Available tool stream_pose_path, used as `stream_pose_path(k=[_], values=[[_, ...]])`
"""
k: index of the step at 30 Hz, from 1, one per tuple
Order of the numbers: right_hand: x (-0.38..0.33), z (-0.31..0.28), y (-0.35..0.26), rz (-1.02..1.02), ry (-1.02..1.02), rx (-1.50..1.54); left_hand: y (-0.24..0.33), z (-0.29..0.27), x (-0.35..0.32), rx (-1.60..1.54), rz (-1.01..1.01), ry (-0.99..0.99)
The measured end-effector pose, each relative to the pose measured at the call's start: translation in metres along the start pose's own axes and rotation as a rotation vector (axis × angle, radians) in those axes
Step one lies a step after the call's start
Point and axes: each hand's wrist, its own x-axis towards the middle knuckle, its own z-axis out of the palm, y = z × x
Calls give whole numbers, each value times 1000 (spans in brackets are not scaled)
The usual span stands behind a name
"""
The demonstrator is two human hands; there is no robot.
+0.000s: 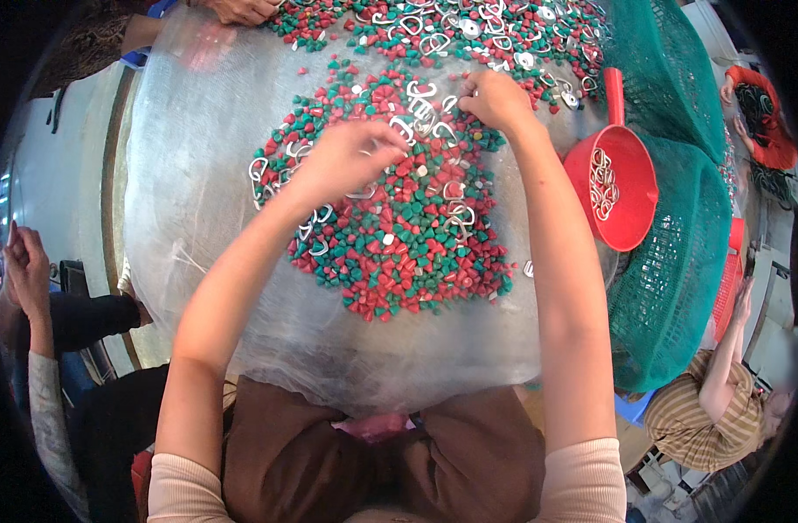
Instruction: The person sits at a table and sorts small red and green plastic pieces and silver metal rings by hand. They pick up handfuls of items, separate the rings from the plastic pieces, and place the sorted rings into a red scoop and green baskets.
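Observation:
A pile of small red and green cones [416,235] lies before me, with silvery metal D-shaped rings [460,218] scattered through it. Over the left part of the pile hovers my left hand [351,157], slightly blurred, its thumb and fingers apart and no piece visible in them. My right hand [498,100] reaches the pile's far right edge beside a cluster of rings. Its fingers are curled together and pointing down; whatever they pinch is hidden. To the right of my right forearm, a red plastic scoop [630,196] holds several of the metal rings, its handle pointing away from me.
Translucent plastic sheeting [198,157] covers the table. Green mesh netting [678,261] borders the right side. A second heap of cones and metal parts [503,35] lies at the far side, near another person's hand [242,10]. Other people sit left and right.

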Motion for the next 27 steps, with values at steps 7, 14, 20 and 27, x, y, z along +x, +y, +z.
stream_pose_path(k=[7, 14, 20, 27], values=[[-61, -26, 28, 81, -99, 686, 6, 72, -10, 657, 452, 76], [-153, -22, 26, 73, -197, 1800, -10, 68, 8, 629, 450, 143], [-166, 20, -3, -106, -47, 569, 1, 20, 3, -704, -61, -293], [-164, 16, 13, 77, 40, 1050, 14, 59, 5, -142, -144, -161]])
